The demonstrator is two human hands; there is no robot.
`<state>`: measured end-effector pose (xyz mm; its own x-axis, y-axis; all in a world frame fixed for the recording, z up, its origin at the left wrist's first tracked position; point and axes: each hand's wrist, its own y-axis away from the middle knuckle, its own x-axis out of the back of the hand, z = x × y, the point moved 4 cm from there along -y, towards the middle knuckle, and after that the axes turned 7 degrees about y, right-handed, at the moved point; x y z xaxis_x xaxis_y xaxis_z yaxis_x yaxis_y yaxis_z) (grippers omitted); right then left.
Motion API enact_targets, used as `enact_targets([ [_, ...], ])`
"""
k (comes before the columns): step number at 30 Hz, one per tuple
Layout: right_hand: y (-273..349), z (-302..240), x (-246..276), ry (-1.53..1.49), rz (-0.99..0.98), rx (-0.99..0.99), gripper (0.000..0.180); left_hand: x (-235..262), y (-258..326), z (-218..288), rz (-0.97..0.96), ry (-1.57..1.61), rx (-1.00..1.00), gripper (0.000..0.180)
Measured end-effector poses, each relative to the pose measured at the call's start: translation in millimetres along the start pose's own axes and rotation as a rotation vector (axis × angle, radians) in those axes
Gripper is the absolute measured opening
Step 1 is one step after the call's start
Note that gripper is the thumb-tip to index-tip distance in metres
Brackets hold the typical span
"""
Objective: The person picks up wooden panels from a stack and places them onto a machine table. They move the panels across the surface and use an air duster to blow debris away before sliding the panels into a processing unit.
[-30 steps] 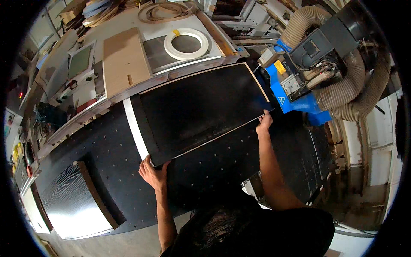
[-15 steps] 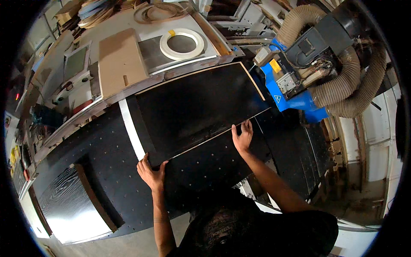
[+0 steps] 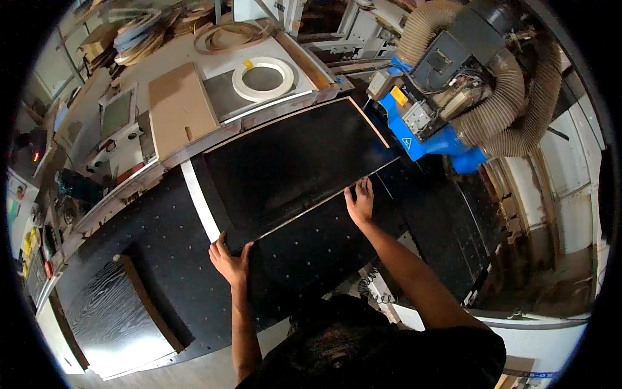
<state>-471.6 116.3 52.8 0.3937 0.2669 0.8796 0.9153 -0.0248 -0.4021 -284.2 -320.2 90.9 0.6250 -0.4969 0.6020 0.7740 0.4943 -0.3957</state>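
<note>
A black rectangular panel (image 3: 295, 168) with pale edges lies flat on the black dotted worktable (image 3: 304, 249). At its near left corner is my left hand (image 3: 230, 264), thumb and fingers spread. Its fingertips reach the end of a white strip (image 3: 199, 200) beside the panel's left side, and its thumb is at the near edge. My right hand (image 3: 360, 204) touches the same near edge farther right, thumb and fingers apart. Neither hand wraps around anything. The panel's far right corner lies close to a blue and grey machine head (image 3: 411, 123).
Ribbed hoses (image 3: 502, 100) run from the machine. Beyond the panel, a bench holds a brown board (image 3: 181, 110) and a white tape roll (image 3: 262, 79). A wood-grained black panel (image 3: 120, 318) lies at the left. A coiled cord (image 3: 372, 288) hangs near my right forearm.
My view has shifted slightly, so the machine and bench appear farther left. Both hands keep about the same places along the panel's near edge.
</note>
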Motion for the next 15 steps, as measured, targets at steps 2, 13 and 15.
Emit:
enact_targets([
  [2, 8, -7, 9, 0.06, -0.057, 0.037, 0.072, 2, 1, 2, 0.016, -0.004, -0.025, 0.084],
  [13, 221, 34, 138, -0.056, -0.189, 0.233, 0.057, 4, 19, -5, 0.076, -0.172, -0.053, 0.08],
  [15, 306, 83, 140, -0.166, -0.268, -0.028, 0.053, 0, 22, 5, 0.076, -0.185, -0.051, 0.079],
])
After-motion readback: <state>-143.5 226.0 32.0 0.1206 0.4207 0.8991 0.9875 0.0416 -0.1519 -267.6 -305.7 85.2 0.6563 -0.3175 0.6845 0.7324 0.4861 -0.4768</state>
